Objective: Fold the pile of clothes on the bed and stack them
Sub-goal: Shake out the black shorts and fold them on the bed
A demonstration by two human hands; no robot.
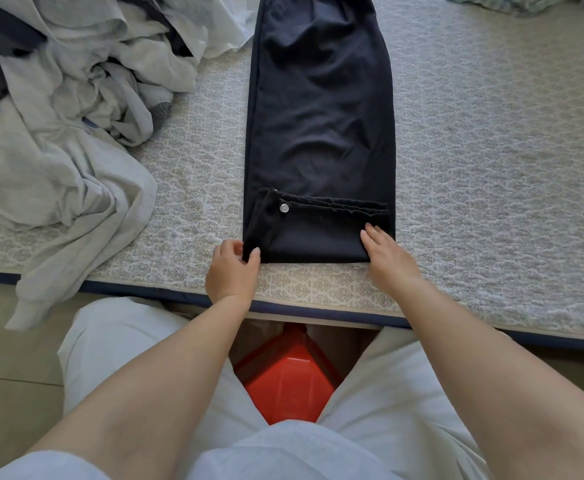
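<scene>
Fingers of left hand (231,268) pinch black trousers' (321,133) folded corner; right hand (385,252) lies flat, fingers spread.

Black trousers (320,133) lie lengthwise on bed (491,168), waistband folded over. Left hand (232,268) pinches fold's 7 o'clock corner; right hand (385,252) presses flat at 5 o'clock. Clothes pile (68,109) at 10 o'clock.

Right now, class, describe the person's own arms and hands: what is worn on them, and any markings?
Both arms are bare to the frame's edge, no sleeves showing. The left hand and right hand wear no gloves, rings, watch or bracelets. No markings show.
</scene>
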